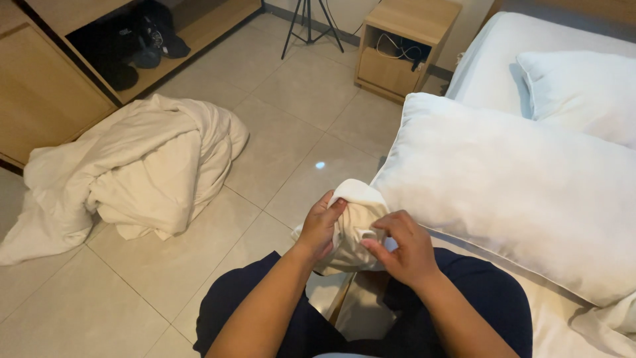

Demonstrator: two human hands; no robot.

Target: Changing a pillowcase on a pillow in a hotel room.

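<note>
Bunched cream cloth pillowcase (pixel 354 225) being gripped by left hand (pixel 322 225), fingers curled; right hand (pixel 403 248) pinching edge beside large white pillow (pixel 517 192).

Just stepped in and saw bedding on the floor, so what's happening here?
A person sits by the bed, both hands gripping a bunched white cloth. The left hand clutches its top edge and the right hand pinches its side. A large white pillow lies on the bed beside them, and a crumpled duvet sits heaped on the tiled floor.
</note>
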